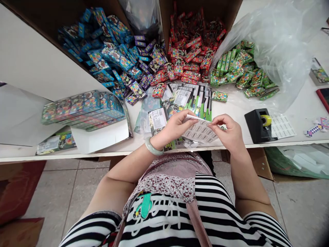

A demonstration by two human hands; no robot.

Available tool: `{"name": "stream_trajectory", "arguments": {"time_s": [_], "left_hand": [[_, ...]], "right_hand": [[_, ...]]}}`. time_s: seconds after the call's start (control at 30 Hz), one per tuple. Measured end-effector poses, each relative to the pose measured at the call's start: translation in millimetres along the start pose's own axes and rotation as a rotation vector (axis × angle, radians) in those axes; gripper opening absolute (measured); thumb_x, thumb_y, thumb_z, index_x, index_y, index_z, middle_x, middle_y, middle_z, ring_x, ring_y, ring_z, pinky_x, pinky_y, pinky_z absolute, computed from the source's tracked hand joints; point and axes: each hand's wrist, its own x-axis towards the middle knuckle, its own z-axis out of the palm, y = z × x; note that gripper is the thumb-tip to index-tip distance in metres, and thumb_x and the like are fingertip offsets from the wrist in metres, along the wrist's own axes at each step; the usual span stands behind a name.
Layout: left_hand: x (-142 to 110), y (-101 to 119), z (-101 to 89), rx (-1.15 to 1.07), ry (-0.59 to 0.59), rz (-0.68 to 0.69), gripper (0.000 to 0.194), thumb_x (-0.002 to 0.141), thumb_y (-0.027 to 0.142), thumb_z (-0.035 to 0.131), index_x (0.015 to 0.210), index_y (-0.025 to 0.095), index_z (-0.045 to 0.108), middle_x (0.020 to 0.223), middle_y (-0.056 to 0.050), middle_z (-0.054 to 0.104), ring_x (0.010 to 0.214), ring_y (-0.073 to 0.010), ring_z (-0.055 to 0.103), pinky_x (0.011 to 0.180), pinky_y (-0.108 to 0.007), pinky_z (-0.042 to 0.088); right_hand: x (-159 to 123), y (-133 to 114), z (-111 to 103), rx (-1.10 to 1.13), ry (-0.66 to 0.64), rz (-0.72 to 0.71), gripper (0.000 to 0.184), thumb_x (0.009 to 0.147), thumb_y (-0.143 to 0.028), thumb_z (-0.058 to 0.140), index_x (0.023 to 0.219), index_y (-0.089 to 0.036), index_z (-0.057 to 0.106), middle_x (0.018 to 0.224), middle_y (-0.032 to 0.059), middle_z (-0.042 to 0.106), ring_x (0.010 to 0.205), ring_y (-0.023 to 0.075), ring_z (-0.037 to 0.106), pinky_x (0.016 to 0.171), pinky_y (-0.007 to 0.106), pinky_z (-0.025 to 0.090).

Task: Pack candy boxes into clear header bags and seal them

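Note:
Near the table's front edge, a white sheet of round printed stickers (pixel 200 130) is held between my two hands. My left hand (pixel 177 125) grips its upper left part, thumb on top and fingers behind. At the sheet's right corner, the thumb and fingers of my right hand (pixel 227 130) are pinched together; whether a single sticker is between them is too small to tell. Beneath lie flat printed packages (pixel 182 97) with barcode labels and green-black edges, partly hidden by the sheet and my left hand.
Behind are heaps of small blue boxes (pixel 113 51), purple boxes (pixel 136 89), red boxes (pixel 190 55) and green boxes (pixel 239 68) beside clear plastic. A display carton (pixel 102 137) with stacked boxes stands left. To the right are a black tape dispenser (pixel 257 127) and another sticker sheet (pixel 282 126).

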Motion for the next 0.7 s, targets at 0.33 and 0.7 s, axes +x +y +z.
{"name": "stream_trajectory", "arguments": {"time_s": [0.33, 0.7], "left_hand": [[0.6, -0.3, 0.4, 0.046, 0.024, 0.084, 0.005, 0.085, 0.021, 0.062, 0.087, 0.017, 0.064, 0.085, -0.001, 0.066, 0.080, -0.0132, 0.060, 0.075, -0.025, 0.048], [0.0, 1.1, 0.7, 0.049, -0.016, 0.112, 0.006, 0.087, 0.021, 0.061, 0.090, 0.017, 0.065, 0.091, -0.003, 0.068, 0.085, -0.0141, 0.062, 0.079, -0.027, 0.048]], "right_hand": [[3.6, 2.8, 1.5, 0.004, -0.036, 0.036, 0.008, 0.082, -0.029, 0.068, 0.081, -0.022, 0.067, 0.078, 0.0008, 0.068, 0.073, 0.0173, 0.062, 0.071, 0.031, 0.051], [-1.4, 5.1, 0.6, -0.098, 0.036, -0.043, 0.004, 0.084, -0.027, 0.068, 0.082, -0.023, 0.069, 0.080, 0.0003, 0.070, 0.076, 0.0186, 0.064, 0.072, 0.032, 0.052]]}}
